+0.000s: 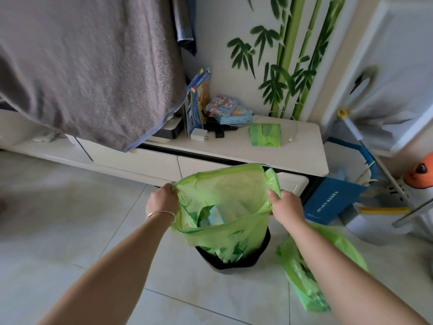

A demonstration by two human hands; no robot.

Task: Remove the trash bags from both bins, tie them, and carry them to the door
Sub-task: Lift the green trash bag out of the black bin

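A green trash bag (225, 233) stands half lifted out of a black bin (236, 261) on the tiled floor, its mouth held wide. My left hand (161, 200) pinches the bag's left rim, and my right hand (285, 205) grips the right rim. Inside the bag I see a light blue box and crumpled green plastic. A second green bag (304, 275) lies on the floor to the right of the bin, partly hidden under my right forearm.
A low white cabinet (304, 156) runs behind the bin, bearing books, boxes, a charger and a folded pack of green bags (264, 134). A grey towel (89, 66) hangs at the upper left. A blue box (332, 200) and mop sit to the right.
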